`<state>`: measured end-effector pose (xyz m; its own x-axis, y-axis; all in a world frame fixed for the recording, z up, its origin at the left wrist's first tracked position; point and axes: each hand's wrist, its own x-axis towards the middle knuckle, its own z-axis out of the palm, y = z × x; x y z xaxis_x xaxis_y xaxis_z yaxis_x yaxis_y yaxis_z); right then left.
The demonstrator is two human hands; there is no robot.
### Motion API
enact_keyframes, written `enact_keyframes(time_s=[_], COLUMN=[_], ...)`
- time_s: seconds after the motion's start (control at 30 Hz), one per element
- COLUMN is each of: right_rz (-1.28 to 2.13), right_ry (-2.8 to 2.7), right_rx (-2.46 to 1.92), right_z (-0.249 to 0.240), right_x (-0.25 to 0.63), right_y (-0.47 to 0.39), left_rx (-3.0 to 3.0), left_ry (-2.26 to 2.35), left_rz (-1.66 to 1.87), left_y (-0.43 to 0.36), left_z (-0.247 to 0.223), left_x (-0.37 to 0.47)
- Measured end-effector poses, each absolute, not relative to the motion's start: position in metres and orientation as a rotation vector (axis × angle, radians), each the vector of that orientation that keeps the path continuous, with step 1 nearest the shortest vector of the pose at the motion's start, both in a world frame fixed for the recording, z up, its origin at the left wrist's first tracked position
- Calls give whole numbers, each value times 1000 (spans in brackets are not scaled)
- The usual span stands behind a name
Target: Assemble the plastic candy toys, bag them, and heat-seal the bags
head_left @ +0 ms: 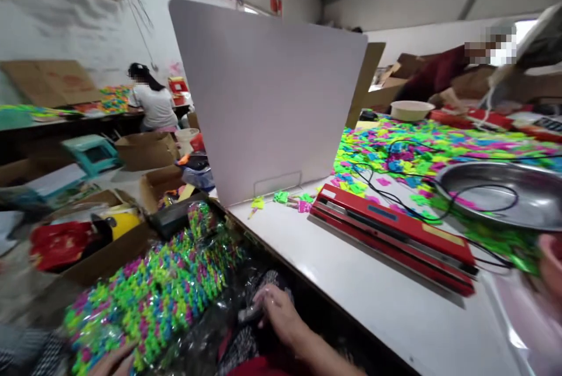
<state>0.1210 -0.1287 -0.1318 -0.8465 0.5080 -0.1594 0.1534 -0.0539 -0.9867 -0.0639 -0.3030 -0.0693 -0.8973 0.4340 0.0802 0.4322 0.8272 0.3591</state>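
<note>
In the head view, a large clear plastic bag [167,288] of small green, yellow, pink and blue plastic pieces lies low at the left, below the table edge. My left hand [115,361] rests against its near end, fingers stretched out over the pieces; the frame's lower edge cuts the hand off. My right hand [278,311] is over my lap, right of the bag, with its fingers curled together. A small greyish thing shows at its fingertips, too blurred to name. Dark, shiny plastic spreads between the hands.
A red bar heat sealer [390,235] with a black cord sits on the white table [333,270]. Behind it are a grey upright panel [272,101], heaped coloured pieces [395,153] and a steel basin [518,194]. Cardboard boxes [147,150] stand left. Two people work farther back.
</note>
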Motion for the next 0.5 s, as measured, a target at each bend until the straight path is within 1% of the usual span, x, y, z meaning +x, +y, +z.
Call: enact_keyframes(time_s=[0.03, 0.1, 0.17, 0.27, 0.37, 0.43, 0.5], right_rz=[2074, 2131, 2173, 2255, 2332, 2301, 2209], right_ry=[-1845, -1699, -1558, -1426, -1424, -1441, -1530], right_rx=[-762, -835, -918, -960, -1163, -1303, -1334], right_z=[-127, -118, -111, -104, -99, -100, -102], right_x=[130, 155, 182, 210, 222, 224, 222], right_y=[-128, -122, -110, -97, -100, -106, -108], left_rx=[792, 810, 764, 496, 347, 327, 320], left_ry=[2883, 2724, 2539, 2466, 2385, 2377, 2433], left_rz=[547, 480, 418, 319, 296, 341, 403], left_y=[-293, -290, -297, -303, -284, -259, -228], left_z=[-70, -76, -94, -140, -181, -195, -200], left_x=[-65, -70, -78, -89, -95, -102, -118])
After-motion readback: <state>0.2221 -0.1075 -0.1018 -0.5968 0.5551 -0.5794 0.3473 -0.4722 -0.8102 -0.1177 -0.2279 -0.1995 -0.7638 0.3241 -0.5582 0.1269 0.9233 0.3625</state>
